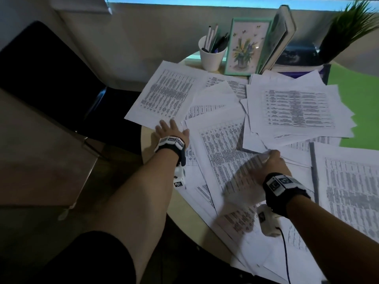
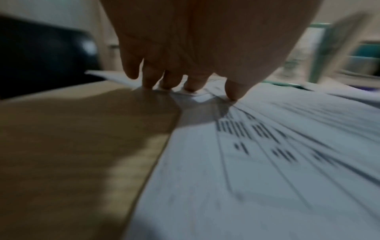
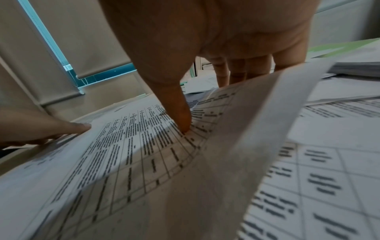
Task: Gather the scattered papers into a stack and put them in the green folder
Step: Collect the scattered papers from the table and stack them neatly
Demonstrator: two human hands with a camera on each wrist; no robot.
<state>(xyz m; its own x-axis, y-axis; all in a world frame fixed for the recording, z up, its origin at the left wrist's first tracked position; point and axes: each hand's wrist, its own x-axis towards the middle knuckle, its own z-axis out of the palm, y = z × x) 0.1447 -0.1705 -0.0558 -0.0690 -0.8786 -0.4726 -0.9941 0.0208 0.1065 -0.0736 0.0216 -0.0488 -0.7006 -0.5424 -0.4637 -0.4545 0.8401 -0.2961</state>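
Note:
Several printed white papers (image 1: 229, 152) lie scattered and overlapping across a round wooden table (image 1: 185, 208). The green folder (image 1: 361, 99) lies at the far right, partly under sheets. My left hand (image 1: 174, 127) lies flat with spread straight fingers on the near corner of a sheet (image 1: 166, 95) at the table's left edge; in the left wrist view its fingertips (image 2: 190, 85) press on paper edges. My right hand (image 1: 268, 155) pinches one sheet (image 3: 236, 146), thumb on top and fingers beneath, and its edge curls up off the pile.
At the back of the table stand a white cup of pens (image 1: 212, 56), a framed flower picture (image 1: 245, 48), leaning books (image 1: 281, 37) and a potted plant (image 1: 348, 27). A black chair (image 1: 41, 64) is to the left, beyond the table edge.

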